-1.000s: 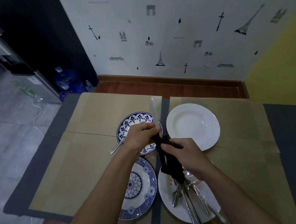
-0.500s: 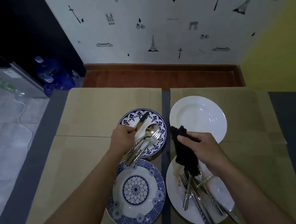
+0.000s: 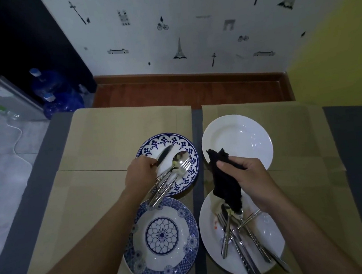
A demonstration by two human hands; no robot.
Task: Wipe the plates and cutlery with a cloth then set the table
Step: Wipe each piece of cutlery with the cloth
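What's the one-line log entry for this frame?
step: wiping | left hand: holds knife, spoon, fork over far blue plate | right hand: grips cloth | near white plate: loose cutlery, red stain

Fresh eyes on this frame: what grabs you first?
The two hands at centre: the left hand grips a cutlery bundle of knife, spoon and fork over the far blue plate, and the right hand holds a black cloth hanging above the near white plate. That plate carries a cutlery heap and reddish specks, so it looks unwiped.
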